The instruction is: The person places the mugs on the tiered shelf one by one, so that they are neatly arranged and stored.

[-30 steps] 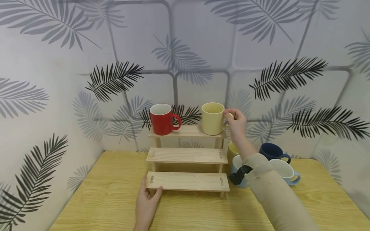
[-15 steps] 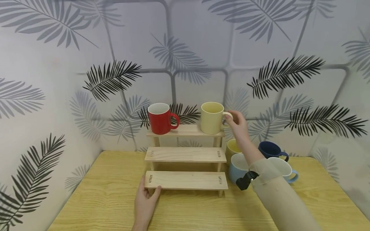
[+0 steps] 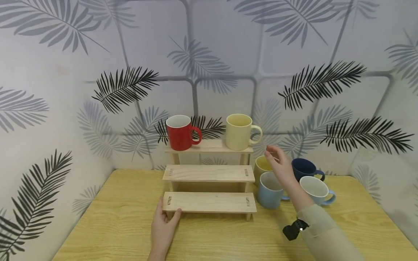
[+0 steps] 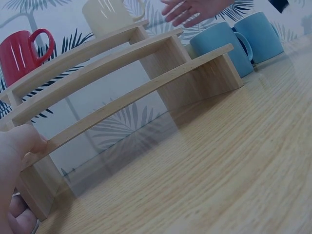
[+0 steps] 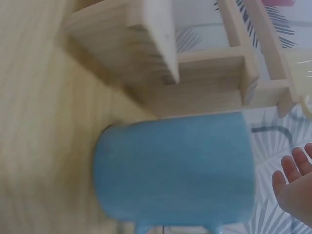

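counter: pale wood grain | on it, wooden shelf in three tiers | right of shelf, light blue mug, yellow mug behind it, navy mug, second light blue mug | top tier: red mug left, cream mug right, both upright, apart

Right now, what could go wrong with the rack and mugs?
1. The pale yellow mug's handle juts past the top shelf's right end in the head view; a snag might drag the mug off.
2. The right hand hangs close to the near light-blue mug and could knock it.
3. The left hand grips the rack; a tug might topple the red mug.
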### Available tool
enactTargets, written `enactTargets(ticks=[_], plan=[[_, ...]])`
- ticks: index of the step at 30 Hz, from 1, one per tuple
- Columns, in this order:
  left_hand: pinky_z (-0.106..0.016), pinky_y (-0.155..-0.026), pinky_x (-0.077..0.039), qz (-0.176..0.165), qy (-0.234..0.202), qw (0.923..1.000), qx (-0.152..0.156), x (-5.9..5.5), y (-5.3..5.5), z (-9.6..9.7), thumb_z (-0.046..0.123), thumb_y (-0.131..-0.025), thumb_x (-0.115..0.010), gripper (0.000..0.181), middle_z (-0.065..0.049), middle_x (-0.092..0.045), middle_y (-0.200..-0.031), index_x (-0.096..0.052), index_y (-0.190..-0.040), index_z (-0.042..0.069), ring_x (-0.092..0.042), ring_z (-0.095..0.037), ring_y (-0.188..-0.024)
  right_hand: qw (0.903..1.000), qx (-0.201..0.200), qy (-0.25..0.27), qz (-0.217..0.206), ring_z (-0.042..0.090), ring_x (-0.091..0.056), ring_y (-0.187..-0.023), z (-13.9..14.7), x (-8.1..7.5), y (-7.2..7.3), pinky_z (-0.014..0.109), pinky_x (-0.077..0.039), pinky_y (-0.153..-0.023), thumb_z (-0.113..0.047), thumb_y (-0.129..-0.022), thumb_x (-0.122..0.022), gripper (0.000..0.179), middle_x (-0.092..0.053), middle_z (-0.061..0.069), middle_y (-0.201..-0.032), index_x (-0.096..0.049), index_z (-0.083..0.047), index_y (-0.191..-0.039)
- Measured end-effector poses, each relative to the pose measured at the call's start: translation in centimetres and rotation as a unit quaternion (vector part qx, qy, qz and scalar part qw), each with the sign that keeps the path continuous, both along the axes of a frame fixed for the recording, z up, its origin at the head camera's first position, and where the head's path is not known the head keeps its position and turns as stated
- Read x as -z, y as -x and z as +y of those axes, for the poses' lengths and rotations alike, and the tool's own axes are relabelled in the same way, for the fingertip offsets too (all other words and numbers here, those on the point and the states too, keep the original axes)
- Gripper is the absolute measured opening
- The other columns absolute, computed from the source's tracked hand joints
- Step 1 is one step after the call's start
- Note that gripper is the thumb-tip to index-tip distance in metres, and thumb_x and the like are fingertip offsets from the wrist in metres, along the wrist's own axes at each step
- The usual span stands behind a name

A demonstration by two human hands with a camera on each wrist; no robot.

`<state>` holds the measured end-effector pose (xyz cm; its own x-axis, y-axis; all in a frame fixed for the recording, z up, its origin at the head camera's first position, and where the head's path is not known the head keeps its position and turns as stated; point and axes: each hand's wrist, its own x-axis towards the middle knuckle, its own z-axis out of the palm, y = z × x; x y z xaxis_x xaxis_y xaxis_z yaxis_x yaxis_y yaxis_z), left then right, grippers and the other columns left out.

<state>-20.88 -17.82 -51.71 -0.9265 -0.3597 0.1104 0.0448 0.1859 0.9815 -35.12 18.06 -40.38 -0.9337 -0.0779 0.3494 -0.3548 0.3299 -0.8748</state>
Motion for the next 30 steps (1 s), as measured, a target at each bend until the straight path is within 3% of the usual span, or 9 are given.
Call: enactTargets(ticks=[13,20,26,30], plan=[[-0.043,-0.111,-0.027,0.002,-0.002,1.0,-0.002,0.1,0.1,-0.1,0.028,-0.086,-0.074,0.094,-0.031,-0.022,-0.15,-0.013,-0.152,0.001,-0.025,-0.039,-0.137,0.9883,0.039,-0.141,0.042,0.045,-0.039,-0.124,2.9,3.6,-4.2,0.06,-0.033,-0.102,-0.025,-0.103,-0.046,0.049,-0.045,0.03,-0.133,-0.04,0.01,-0.137],[-0.044,-0.111,-0.028,-0.001,-0.004,1.0,0.0,0.0,0.0,-0.1,0.028,-0.086,-0.074,0.095,-0.031,-0.022,-0.15,-0.012,-0.152,0.0,-0.025,-0.04,-0.137,0.9778,0.036,-0.2,0.049,0.045,-0.047,-0.116,3.6,5.2,-5.0,0.058,-0.041,-0.094,-0.026,-0.103,-0.045,0.051,-0.045,0.032,-0.133,-0.04,0.011,-0.137],[-0.044,-0.11,-0.028,-0.001,-0.006,1.0,0.001,-0.2,-0.1,0.0,0.027,-0.086,-0.073,0.094,-0.031,-0.023,-0.149,-0.012,-0.152,0.0,-0.026,-0.039,-0.137,0.972,0.032,-0.226,0.058,0.049,-0.042,-0.121,3.7,5.6,-5.6,0.061,-0.034,-0.1,-0.026,-0.104,-0.043,0.053,-0.044,0.036,-0.132,-0.038,0.014,-0.138],[-0.044,-0.111,-0.027,-0.004,-0.006,1.0,0.002,-0.3,-0.1,0.0,0.027,-0.087,-0.073,0.094,-0.031,-0.022,-0.15,-0.011,-0.152,0.0,-0.025,-0.04,-0.137,0.9665,0.038,-0.246,0.061,0.049,-0.045,-0.114,3.7,5.6,-6.2,0.062,-0.037,-0.095,-0.026,-0.103,-0.045,0.054,-0.047,0.038,-0.125,-0.037,0.016,-0.137]])
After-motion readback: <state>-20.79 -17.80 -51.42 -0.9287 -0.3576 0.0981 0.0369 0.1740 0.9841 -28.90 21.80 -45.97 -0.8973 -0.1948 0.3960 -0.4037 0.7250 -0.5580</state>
